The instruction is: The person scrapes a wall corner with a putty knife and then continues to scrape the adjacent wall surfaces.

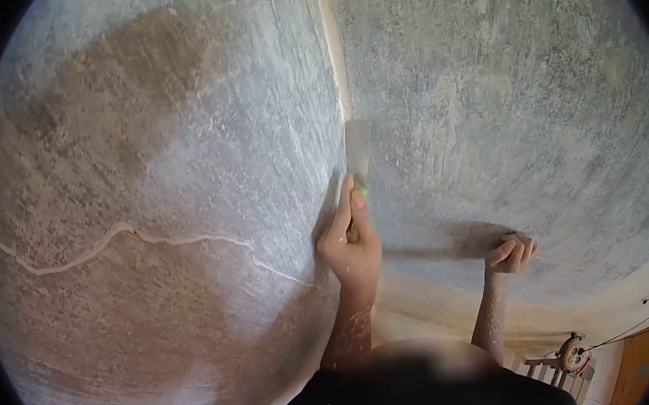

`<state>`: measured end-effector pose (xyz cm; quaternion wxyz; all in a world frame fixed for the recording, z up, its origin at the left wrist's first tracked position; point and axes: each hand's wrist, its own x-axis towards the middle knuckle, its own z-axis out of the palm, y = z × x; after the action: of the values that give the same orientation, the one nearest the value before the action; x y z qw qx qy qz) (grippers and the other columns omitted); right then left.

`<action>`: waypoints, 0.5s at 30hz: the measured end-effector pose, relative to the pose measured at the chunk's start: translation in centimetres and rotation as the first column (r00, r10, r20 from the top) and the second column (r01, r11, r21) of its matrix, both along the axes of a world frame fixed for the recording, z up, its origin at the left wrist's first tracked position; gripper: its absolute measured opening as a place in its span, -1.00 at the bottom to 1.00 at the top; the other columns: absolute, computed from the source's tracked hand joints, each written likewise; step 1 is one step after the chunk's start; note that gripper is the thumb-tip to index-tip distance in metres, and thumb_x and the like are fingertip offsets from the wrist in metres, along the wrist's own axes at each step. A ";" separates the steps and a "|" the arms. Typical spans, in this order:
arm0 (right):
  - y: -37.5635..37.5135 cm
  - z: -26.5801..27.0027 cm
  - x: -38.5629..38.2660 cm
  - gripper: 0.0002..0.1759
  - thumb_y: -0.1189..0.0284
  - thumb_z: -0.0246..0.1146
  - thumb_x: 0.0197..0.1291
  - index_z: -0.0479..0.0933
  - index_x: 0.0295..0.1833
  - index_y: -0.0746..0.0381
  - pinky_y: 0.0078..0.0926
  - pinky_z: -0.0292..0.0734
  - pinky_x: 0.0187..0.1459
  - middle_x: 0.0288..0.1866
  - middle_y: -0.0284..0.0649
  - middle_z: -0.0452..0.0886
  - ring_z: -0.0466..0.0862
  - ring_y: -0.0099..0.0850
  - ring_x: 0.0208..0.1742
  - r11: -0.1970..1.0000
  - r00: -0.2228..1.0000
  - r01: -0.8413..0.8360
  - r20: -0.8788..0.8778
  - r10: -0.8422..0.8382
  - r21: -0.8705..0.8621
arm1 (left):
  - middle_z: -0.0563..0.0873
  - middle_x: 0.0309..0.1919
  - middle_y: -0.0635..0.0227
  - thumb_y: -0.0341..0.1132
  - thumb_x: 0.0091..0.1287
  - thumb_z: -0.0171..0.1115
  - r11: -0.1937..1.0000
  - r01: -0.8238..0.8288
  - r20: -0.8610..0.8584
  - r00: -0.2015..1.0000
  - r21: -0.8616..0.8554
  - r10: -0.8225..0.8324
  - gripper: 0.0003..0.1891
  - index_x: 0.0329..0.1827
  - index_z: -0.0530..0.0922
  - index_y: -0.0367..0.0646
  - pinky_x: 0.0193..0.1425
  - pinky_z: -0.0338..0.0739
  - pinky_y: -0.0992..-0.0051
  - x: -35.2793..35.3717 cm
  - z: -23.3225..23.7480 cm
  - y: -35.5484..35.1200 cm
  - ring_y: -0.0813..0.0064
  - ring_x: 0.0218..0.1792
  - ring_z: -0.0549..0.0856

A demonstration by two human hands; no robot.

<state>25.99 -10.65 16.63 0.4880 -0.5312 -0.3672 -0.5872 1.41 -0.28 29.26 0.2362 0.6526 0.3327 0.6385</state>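
My left hand (350,250) is closed around a putty knife (358,147), its fingers pinching near the base of the blade. The wide grey blade points up, lying at the corner where two walls meet, beside a pale filled seam (332,40). A bit of green shows at the fingertips, and most of the handle is hidden in the hand. My right hand (511,254) is curled into a fist close to the right-hand wall (502,110); whatever may be inside it is hidden. White specks dot both forearms.
A pale filled crack line (122,229) winds across the mottled left-hand wall (181,153). At the lower right stands an orange-and-black cable reel (574,356) by a wooden slatted piece (544,370), with thin cables running right. An orange panel (647,363) is at the edge.
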 end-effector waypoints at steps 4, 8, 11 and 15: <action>0.3 0.5 0.5 -0.75 0.49 0.01 0.28 0.44 -0.49 0.23 -0.32 0.31 -0.25 -0.53 -0.24 0.51 0.46 -0.31 -0.49 1.000 1.000 0.016 0.017 -0.016 -0.001 | 0.75 0.01 -0.04 -0.44 0.47 0.14 0.999 0.040 0.045 0.998 -0.005 -0.040 -0.67 0.22 0.57 -0.43 0.07 0.59 0.43 0.2 -1.3 0.2 0.32 0.01 0.76; 0.1 0.2 0.4 -0.76 0.49 0.00 0.28 0.44 -0.47 0.25 -0.31 0.31 -0.23 -0.53 -0.22 0.50 0.46 -0.31 -0.49 1.000 0.999 -0.020 0.027 0.020 0.000 | 0.75 -0.35 0.16 -0.47 0.44 0.20 0.970 -0.078 0.019 0.997 0.231 0.076 -0.66 0.25 0.58 -0.32 -0.36 0.48 0.52 0.3 -1.4 1.5 0.57 -0.44 0.61; -0.1 0.5 -0.2 -0.76 0.49 0.02 0.25 0.42 -0.50 0.20 -0.35 0.30 -0.26 -0.53 -0.27 0.51 0.48 -0.32 -0.49 1.000 1.000 0.005 -0.006 -0.005 -0.017 | 0.76 -0.38 0.17 -0.46 0.44 0.20 0.981 -0.053 0.057 0.997 0.188 0.043 -0.65 0.26 0.57 -0.33 -0.41 0.46 0.52 1.3 2.1 1.8 0.60 -0.51 0.58; -0.2 -0.1 0.6 -0.76 0.46 0.03 0.26 0.44 -0.49 0.20 -0.36 0.30 -0.27 -0.53 -0.27 0.51 0.47 -0.33 -0.50 1.000 1.000 0.013 0.026 -0.013 -0.016 | 0.78 -0.35 0.13 -0.49 0.45 0.18 0.978 -0.055 0.042 0.998 0.200 0.048 -0.66 0.26 0.57 -0.35 -0.38 0.50 0.53 0.8 -1.8 1.0 0.61 -0.45 0.64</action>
<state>26.57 -10.83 16.53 0.4752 -0.5297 -0.3747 -0.5944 2.19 0.77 27.45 0.1584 0.6524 0.2788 0.6867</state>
